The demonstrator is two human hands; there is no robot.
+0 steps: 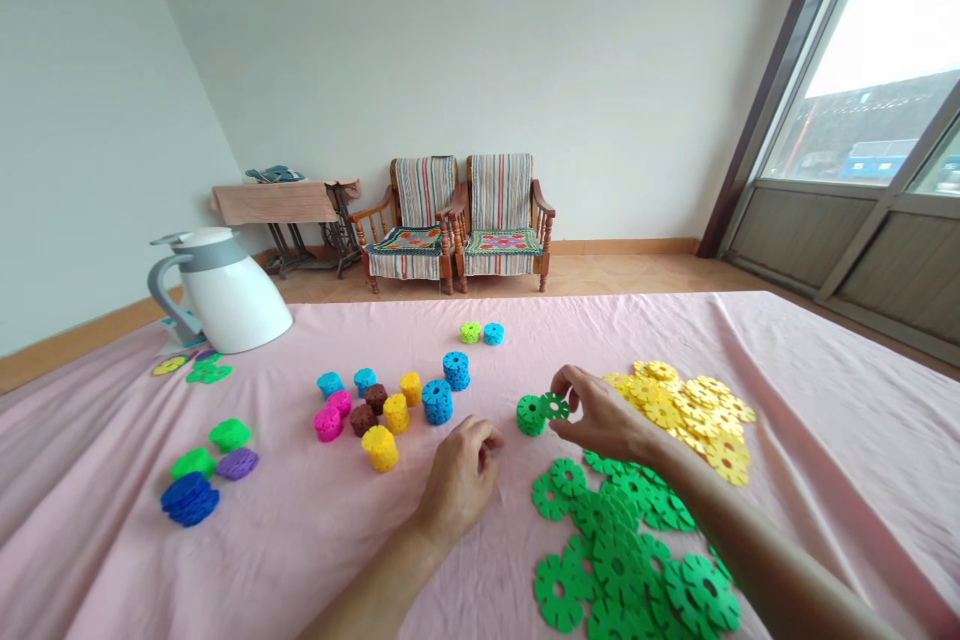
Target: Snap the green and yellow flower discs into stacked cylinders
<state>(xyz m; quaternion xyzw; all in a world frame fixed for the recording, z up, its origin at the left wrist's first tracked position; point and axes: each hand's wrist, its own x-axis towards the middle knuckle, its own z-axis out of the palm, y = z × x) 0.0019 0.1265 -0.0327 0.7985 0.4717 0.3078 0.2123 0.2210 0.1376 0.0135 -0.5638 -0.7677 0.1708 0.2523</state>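
Between its thumb and fingers, my right hand (596,410) pinches a green notched disc (555,406). That disc is just right of a short stack of green discs (531,415); whether they touch I cannot tell. My left hand (461,470) rests low over the cloth, left of the stack, its fingers curled together; what is inside them, if anything, is hidden. A loose pile of green discs (619,550) spreads below my right hand and forearm. Behind that hand lies a heap of yellow discs (690,410), partly covered by it.
Stacks of blue discs (437,402), yellow discs (380,448), brown discs (364,419) and pink discs (328,423) stand left of centre. Dark blue discs (190,499) and purple discs (237,464) are farther left. A white jug (236,295) stands at the back left of the pink cloth (300,540).
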